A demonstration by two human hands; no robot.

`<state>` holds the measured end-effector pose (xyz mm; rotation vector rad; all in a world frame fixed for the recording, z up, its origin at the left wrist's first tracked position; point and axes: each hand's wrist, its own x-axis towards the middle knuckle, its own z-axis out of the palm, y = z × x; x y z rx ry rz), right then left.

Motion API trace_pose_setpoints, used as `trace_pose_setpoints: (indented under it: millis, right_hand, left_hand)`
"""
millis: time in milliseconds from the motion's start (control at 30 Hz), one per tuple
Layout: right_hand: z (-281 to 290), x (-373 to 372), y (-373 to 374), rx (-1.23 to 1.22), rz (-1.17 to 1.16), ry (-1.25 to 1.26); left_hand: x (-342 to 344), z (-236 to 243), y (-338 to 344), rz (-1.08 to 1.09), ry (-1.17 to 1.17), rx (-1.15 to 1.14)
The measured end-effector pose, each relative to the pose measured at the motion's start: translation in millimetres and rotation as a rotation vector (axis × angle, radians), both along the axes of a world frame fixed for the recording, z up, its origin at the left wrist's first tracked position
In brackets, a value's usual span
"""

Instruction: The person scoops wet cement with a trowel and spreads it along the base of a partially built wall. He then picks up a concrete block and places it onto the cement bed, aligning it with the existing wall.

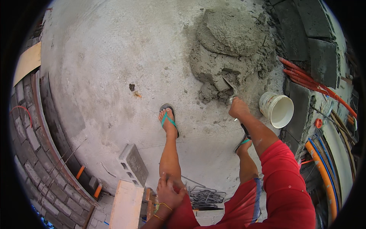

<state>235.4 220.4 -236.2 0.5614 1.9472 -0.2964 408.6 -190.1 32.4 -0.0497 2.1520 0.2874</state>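
A grey hollow block is left of the mortar heap, nearer to you. Your left hand rests on your knee, well apart from the heap, fingers slightly parted. Your right hand grips the trowel at the heap's near side; the white bucket is right of it.

Pale grey, rough concrete floor: stained and scattered with small crumbs, mostly around the heap.
Heap of wet grey mortar: spread at the upper right, its lower edge broken and lumpy.
White plastic bucket: just beside the mortar, its round mouth in view.
Grey hollow concrete block: lower left, holes showing on one side.
Black-soled flip-flops with green straps: worn, planted apart.
Small dark brown scrap: left of the mortar.
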Motion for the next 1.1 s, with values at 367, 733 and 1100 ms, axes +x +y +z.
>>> trace_pose_setpoints:
  millis: [367,733,1100]
  right_hand:
    - [28,-20,61,0.019,0.506,-0.074]
    - [55,33,146,0.030,0.447,0.038]
    - [-73,31,98,-0.031,0.127,-0.001]
  left_hand:
    - [-12,1,17,0.085,0.112,0.043]
    - [32,-20,45,0.063,0.059,-0.061]
    - [37,-36,49,0.078,0.019,-0.096]
